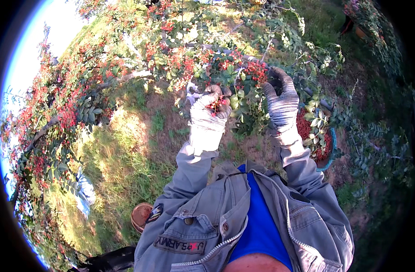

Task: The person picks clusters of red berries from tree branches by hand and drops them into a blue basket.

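The branch (pixel 247 57) serves as landmark; its long axis slopes from upper left down to lower right across the view. Both hands are gloved. The left hand (pixel 212 103), lower in the view than the branch, has its fingers curled around red berries (pixel 216 106), which show between thumb and fingers. Their long axis cannot be determined, the fingers covering part of them. The right hand (pixel 280 93), at the branch's right-hand stretch, is partly open, thumb and forefinger bent and apart. Its fingertips are just beside a berry cluster (pixel 255 71); contact cannot be confirmed. That cluster lies against the branch, spread wider sideways than downward. A teal-rimmed basket (pixel 333 144) of red berries stands below the branch's right end.
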`<action>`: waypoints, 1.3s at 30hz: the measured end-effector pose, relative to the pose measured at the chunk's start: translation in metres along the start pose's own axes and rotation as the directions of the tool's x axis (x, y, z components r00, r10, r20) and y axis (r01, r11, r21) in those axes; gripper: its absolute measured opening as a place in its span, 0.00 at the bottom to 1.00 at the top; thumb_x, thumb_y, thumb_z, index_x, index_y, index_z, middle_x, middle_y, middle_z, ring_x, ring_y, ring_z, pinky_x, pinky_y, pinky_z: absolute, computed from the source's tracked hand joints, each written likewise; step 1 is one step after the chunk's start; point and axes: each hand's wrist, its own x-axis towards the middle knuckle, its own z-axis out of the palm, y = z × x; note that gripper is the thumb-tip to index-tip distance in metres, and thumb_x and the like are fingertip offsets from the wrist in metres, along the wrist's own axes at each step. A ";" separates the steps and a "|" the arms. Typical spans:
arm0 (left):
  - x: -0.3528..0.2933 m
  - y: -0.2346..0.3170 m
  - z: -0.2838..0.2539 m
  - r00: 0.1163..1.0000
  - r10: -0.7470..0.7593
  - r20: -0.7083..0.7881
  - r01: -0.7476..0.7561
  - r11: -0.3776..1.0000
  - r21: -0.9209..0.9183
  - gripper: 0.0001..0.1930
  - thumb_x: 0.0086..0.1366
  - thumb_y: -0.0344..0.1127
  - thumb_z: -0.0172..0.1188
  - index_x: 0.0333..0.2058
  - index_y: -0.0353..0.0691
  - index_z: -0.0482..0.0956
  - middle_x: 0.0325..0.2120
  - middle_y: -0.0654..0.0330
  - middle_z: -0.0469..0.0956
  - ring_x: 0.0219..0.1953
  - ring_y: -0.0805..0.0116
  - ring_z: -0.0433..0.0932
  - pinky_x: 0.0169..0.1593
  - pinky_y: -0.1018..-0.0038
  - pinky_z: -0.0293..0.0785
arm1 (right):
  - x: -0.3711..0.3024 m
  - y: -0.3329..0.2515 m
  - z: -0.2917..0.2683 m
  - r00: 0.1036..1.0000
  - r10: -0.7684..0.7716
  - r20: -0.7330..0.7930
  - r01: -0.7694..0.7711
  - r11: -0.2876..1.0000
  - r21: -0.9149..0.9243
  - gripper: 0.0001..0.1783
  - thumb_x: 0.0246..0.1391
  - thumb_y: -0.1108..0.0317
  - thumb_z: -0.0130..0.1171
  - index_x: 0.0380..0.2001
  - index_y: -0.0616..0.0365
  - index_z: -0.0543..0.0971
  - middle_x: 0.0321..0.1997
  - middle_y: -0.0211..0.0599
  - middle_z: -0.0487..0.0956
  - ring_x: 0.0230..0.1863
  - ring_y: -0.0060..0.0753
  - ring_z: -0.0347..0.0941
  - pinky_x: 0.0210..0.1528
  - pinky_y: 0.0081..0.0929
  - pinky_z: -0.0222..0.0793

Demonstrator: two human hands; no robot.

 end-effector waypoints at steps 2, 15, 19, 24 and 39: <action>0.003 -0.003 -0.006 0.999 -0.024 0.040 0.024 1.000 -0.006 0.12 0.59 0.24 0.54 0.43 0.33 0.73 0.37 0.52 0.75 0.33 0.68 0.75 0.33 0.80 0.75 | 0.014 0.007 0.002 0.999 -0.050 0.008 0.051 0.996 -0.078 0.27 0.44 0.76 0.64 0.51 0.58 0.72 0.43 0.42 0.77 0.41 0.35 0.75 0.45 0.29 0.71; 0.019 -0.008 -0.016 0.965 -0.021 -0.261 0.177 0.788 0.590 0.11 0.60 0.36 0.63 0.40 0.41 0.78 0.27 0.66 0.77 0.27 0.78 0.74 0.31 0.80 0.73 | 0.050 0.048 0.039 0.972 -0.099 0.212 0.151 0.958 -0.243 0.40 0.36 0.74 0.70 0.56 0.53 0.67 0.51 0.50 0.74 0.50 0.47 0.73 0.52 0.36 0.69; 0.035 -0.019 -0.017 0.990 0.026 -0.140 0.093 0.630 0.771 0.16 0.54 0.38 0.69 0.38 0.36 0.80 0.23 0.64 0.79 0.16 0.80 0.70 0.19 0.81 0.66 | 0.050 0.051 0.044 0.972 -0.154 0.180 0.193 0.955 -0.224 0.32 0.39 0.75 0.66 0.52 0.53 0.71 0.47 0.49 0.76 0.47 0.47 0.75 0.49 0.36 0.71; 0.045 -0.021 -0.013 0.995 0.069 -0.065 0.020 0.521 0.853 0.16 0.52 0.39 0.71 0.35 0.35 0.81 0.19 0.65 0.77 0.12 0.81 0.66 0.16 0.81 0.62 | 0.047 0.045 0.043 0.954 -0.272 0.122 0.297 0.903 -0.309 0.26 0.41 0.78 0.61 0.48 0.53 0.74 0.44 0.48 0.78 0.44 0.49 0.75 0.47 0.36 0.72; 0.036 -0.003 -0.027 0.956 -0.112 -0.271 0.255 0.771 0.583 0.12 0.58 0.36 0.65 0.40 0.39 0.79 0.23 0.66 0.78 0.18 0.78 0.71 0.21 0.79 0.69 | 0.050 0.039 0.042 0.920 -0.235 0.314 0.350 0.854 -0.385 0.35 0.37 0.79 0.63 0.54 0.47 0.70 0.45 0.48 0.76 0.47 0.51 0.73 0.48 0.38 0.71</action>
